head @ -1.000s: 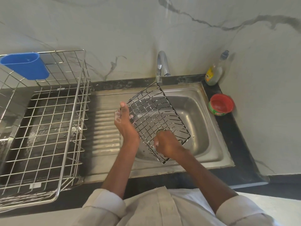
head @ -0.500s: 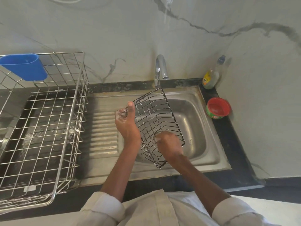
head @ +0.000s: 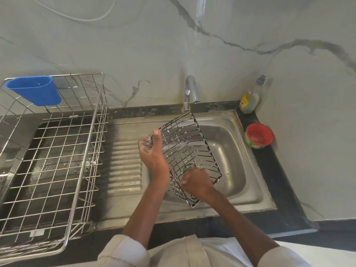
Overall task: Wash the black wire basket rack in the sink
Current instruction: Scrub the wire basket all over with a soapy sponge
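The black wire basket rack (head: 185, 143) is held tilted on edge over the steel sink (head: 237, 170), its top corner just under the tap (head: 189, 91). My left hand (head: 152, 155) grips the rack's upper left corner, thumb pointing up, with suds on the fingers. At the lower end of the rack my right hand (head: 196, 184) is curled against the wires inside it, pressing a scrub pad that the fingers almost wholly hide. I see no water coming from the tap.
A large steel dish rack (head: 57, 151) with a blue cup (head: 36, 91) hooked on it stands at the left. The ribbed drainboard (head: 125, 164) lies between it and the basin. A dish soap bottle (head: 250, 99) and a red tub (head: 259, 135) stand at the right.
The rack has turned more on edge and looks narrower. My right hand has slid a little along its lower wires. My left hand keeps the same corner.
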{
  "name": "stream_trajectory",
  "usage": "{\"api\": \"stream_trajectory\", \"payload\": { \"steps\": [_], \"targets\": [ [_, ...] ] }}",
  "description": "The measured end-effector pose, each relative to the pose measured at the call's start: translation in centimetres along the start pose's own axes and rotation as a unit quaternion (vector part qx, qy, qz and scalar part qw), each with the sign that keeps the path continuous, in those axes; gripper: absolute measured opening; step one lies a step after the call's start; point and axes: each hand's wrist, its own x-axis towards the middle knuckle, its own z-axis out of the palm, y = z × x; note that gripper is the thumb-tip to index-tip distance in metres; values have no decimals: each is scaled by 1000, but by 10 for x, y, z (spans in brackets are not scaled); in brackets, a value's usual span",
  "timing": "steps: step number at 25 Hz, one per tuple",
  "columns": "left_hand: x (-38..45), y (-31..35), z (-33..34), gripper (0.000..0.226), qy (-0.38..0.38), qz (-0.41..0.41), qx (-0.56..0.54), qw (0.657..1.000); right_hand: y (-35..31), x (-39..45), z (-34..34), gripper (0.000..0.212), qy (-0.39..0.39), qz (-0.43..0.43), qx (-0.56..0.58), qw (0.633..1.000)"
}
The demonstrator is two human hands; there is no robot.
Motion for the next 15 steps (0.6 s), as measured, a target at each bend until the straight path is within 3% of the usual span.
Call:
{"api": "stream_trajectory", "payload": {
  "steps": [3, 5, 7, 10, 12, 15],
  "targets": [
    [6, -2, -3, 91, -12, -15, -9, 1000, -17, -1, -19, 9, -30, 6, 267, 963],
    [8, -2, -4, 119, -28, -29, -5, 999, -33, 16, -28, 12, 57, -48, 338, 938],
    [9, -3, -6, 115, -50, -51, 14, 997, -55, 35, -30, 11, 162, -139, 276, 937],
    [8, 1, -5, 71, -91, -52, 29, 994, -76, 46, -18, 11, 229, -273, 141, 923],
    [8, 4, -6, 83, -77, -76, 18, 994, -61, 41, -8, 17, 211, -341, 40, 915],
    [13, -5, -10, 98, -43, -93, 1, 995, -15, 23, -3, 20, 98, -302, -44, 947]
  ]
}}
